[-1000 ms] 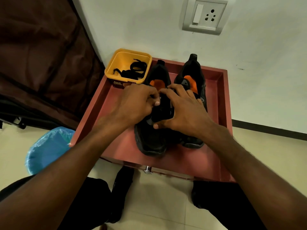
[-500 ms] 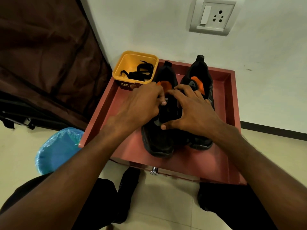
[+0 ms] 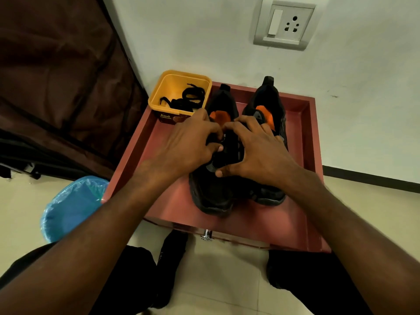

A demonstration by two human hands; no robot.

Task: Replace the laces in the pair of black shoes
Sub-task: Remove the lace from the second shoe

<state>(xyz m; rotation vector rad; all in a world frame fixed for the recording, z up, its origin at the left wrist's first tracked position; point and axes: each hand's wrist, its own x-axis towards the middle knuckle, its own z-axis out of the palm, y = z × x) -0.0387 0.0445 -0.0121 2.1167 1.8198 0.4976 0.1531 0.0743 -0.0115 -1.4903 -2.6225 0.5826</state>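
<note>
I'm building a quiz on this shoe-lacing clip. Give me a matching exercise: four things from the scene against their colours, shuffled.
Things:
1. tub holding spare laces
2. tray under the shoes
3. bin liner on the floor
4. shoe tongue patch

Colours:
A. blue
B. orange
C. yellow
D. reddish pink

Pairs: 1-C, 2-D, 3-A, 4-B

- On tray (image 3: 304, 183): two shoes, left shoe (image 3: 213, 192) beside right shoe (image 3: 270, 103).
- Behind-left: tub (image 3: 159, 96) holding laces (image 3: 188, 98).
- Over left shoe: left hand (image 3: 188, 146), right hand (image 3: 256, 153).
</note>
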